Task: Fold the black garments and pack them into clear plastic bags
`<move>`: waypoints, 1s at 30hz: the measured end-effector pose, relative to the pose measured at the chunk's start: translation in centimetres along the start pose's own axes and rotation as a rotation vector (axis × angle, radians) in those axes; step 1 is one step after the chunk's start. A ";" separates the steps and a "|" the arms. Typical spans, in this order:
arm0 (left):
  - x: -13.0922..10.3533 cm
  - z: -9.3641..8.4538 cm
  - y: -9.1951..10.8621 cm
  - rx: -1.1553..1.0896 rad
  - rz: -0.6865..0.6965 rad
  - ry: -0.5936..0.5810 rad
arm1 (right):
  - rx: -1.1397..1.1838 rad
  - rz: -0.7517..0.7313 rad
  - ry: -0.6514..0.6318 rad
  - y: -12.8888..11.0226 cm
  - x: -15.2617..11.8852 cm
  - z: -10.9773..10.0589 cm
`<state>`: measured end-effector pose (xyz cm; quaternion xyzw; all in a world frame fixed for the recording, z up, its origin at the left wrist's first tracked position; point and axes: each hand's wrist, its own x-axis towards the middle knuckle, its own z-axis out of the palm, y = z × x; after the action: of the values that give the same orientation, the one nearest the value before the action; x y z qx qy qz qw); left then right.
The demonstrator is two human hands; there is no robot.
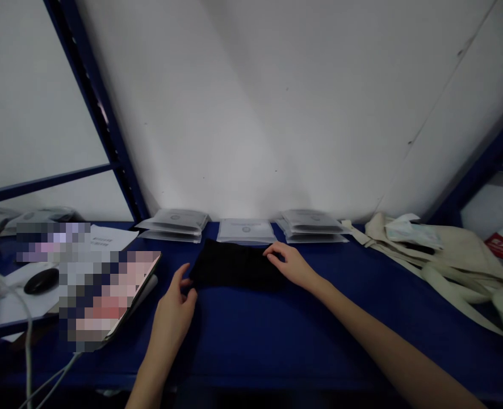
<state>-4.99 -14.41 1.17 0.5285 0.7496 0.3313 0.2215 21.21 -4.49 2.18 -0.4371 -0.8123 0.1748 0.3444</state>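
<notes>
A folded black cloth (237,265) lies flat on the blue table (251,335). My left hand (176,304) is beside its left end, fingers apart, fingertips close to the edge of the fabric; whether they touch it is hard to tell. At the cloth's upper right, my right hand (289,262) rests with bent fingers on the fabric, thumb and fingers a little apart. Behind the cloth stands a flat clear packet (246,230), between a left stack of packets (177,221) and a right stack (313,221).
On the left are a lit phone (119,295), partly pixelated, a black mouse (42,281), papers (110,240) and a white cable (29,352). Cream fabric with straps (456,255) heaps at the right. A white wall (268,113) rises behind the table.
</notes>
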 end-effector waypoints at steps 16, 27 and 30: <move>2.3 0.2 0.6 0.001 -0.038 -0.010 | -0.042 -0.030 -0.022 0.4 -0.1 0.2; 2.6 0.5 -0.6 -0.085 -0.062 0.060 | -0.115 -0.056 -0.091 0.2 -0.2 0.3; 2.4 0.3 0.2 -0.220 -0.019 0.101 | -0.118 -0.069 -0.087 0.3 -0.3 0.5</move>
<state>-5.45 -11.99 1.18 0.4765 0.7238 0.4357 0.2433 21.15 -4.57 1.47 -0.4202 -0.8499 0.1336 0.2885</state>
